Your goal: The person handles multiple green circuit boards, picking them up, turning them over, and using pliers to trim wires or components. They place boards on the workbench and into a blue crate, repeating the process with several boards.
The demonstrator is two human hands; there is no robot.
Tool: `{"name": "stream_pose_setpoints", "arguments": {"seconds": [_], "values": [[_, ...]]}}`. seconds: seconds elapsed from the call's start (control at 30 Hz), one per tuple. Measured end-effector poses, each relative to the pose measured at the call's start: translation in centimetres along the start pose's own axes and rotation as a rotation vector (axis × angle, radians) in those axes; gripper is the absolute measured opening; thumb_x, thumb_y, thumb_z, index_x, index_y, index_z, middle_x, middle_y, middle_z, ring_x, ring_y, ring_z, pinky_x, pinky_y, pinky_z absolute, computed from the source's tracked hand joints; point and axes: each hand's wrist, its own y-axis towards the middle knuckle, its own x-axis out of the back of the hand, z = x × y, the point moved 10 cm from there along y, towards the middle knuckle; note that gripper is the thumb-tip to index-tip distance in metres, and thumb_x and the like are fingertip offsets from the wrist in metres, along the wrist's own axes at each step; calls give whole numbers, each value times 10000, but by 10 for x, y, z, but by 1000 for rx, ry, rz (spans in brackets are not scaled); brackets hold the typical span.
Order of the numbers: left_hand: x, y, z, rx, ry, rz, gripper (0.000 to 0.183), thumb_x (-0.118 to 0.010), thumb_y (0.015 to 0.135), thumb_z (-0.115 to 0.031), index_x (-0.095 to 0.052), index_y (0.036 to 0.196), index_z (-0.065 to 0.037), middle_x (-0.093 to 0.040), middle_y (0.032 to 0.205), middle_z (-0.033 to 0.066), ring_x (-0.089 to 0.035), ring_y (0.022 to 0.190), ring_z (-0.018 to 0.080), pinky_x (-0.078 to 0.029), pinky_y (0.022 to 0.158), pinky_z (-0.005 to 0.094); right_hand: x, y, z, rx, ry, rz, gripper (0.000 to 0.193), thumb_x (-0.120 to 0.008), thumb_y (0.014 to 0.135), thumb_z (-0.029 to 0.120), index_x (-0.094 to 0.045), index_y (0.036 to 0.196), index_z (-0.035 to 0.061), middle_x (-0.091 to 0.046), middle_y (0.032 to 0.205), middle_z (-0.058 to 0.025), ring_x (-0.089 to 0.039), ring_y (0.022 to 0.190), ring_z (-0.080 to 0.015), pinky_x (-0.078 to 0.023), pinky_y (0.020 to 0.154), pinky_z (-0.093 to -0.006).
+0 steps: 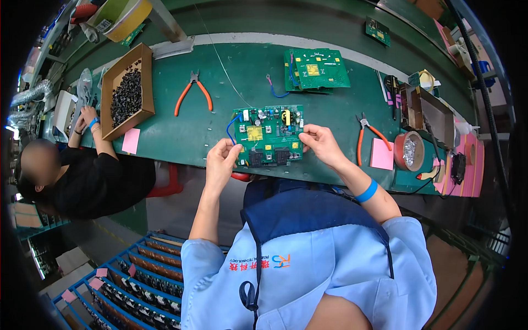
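A green circuit board (280, 144) with black blocks, a yellow transformer and a blue wire is held level between my two hands, over the near edge of the green table. My left hand (223, 157) pinches its left edge near the lower corner. My right hand (320, 144), with a blue band on the wrist, grips the right edge between thumb and fingers. Beyond the board lies a stack of similar green boards (324, 69), a blue wire with a ring end beside it. Orange-handled cutters (193, 92) rest to the left, and a second pair (371, 135) to the right.
On the left, a cardboard box (147, 88) holds many small black parts, with a pink note pad (131, 141) by it. A co-worker (99, 176) sits there. At right are pink notes (381, 154), a round red tub (420, 150) and an open box (434, 107). Blue racks (148, 264) hold boards below left.
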Motion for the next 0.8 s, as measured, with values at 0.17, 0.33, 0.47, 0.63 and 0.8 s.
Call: {"name": "stream_pose_setpoints", "arguments": {"seconds": [0.17,0.33,0.47,0.63,0.8], "values": [[8,13,23,-30,185,-85,129,-551,757,-108,-552,757,21,-537,568,13,-461,493,42,-376,445,197,4,13,-26,-39,-117,-91,245,-533,771,66,-496,991,-35,-554,660,-22,-514,561,-65,-444,511,-211],[10,20,42,-43,311,-98,138,-563,737,-101,-564,760,34,-546,564,40,-480,501,64,-393,472,218,5,16,-35,-57,-203,-137,420,-576,718,37,-409,1090,-66,-557,634,-58,-521,537,-89,-447,506,-229],[8,16,39,48,324,-55,117,-544,749,-95,-550,753,22,-525,580,8,-458,513,45,-373,475,192,5,18,-39,-12,-265,-113,454,-586,701,33,-398,1102,-70,-559,641,-72,-520,544,-94,-426,510,-235],[14,11,44,94,298,-79,122,-555,738,-96,-557,740,26,-502,532,5,-438,476,42,-361,443,195,0,22,-39,44,-317,-50,456,-584,716,79,-399,1108,-63,-553,645,-67,-513,549,-105,-414,514,-245],[39,15,19,39,500,-180,277,-610,708,-146,-530,924,8,-568,725,82,-533,660,133,-427,598,253,21,9,-40,65,-224,-48,338,-572,733,112,-469,1033,-6,-553,660,-70,-515,547,-114,-417,528,-252]]}}
